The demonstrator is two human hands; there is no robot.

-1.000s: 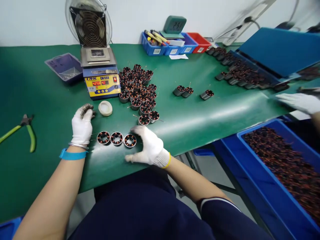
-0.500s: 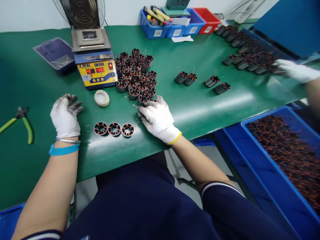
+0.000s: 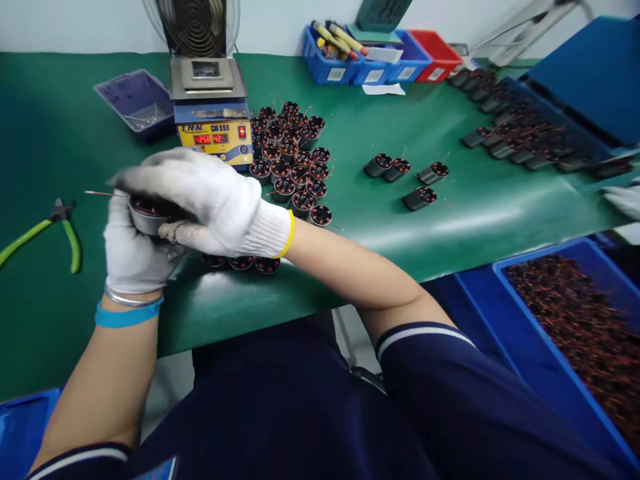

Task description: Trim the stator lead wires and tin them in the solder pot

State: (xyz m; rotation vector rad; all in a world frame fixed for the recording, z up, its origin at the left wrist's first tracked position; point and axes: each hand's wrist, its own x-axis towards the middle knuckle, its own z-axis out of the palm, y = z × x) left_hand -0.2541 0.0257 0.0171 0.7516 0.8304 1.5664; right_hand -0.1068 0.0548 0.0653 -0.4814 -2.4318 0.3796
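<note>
In front of me, my left hand [image 3: 125,257], in a white glove with darkened fingertips, is closed around the lower side of a motor stator [image 3: 149,220]. My right hand [image 3: 220,200], gloved too and slightly blurred, reaches across and grips the same stator from above and from the right. The stator has a grey metal ring with copper windings; much of it is hidden by fingers. A thin wire [image 3: 98,193] sticks out to the left. Under my right hand, several stators [image 3: 242,263] stand in a row, partly covered. A larger group of stators [image 3: 290,170] stands beyond my right wrist.
Behind my hands is a yellow-and-blue CM558 unit [image 3: 215,133], beside a purple tray [image 3: 127,93]. Green-handled cutters [image 3: 60,213] lie left. Several stators [image 3: 397,169] stand right of centre. A blue bin [image 3: 547,341] of wound parts is lower right. Another person's gloved hand [image 3: 623,199] shows at the edge.
My right hand has moved left from beside the stator group to my left hand. A stator is now held between both hands. The other person's hand has shifted toward the right edge.
</note>
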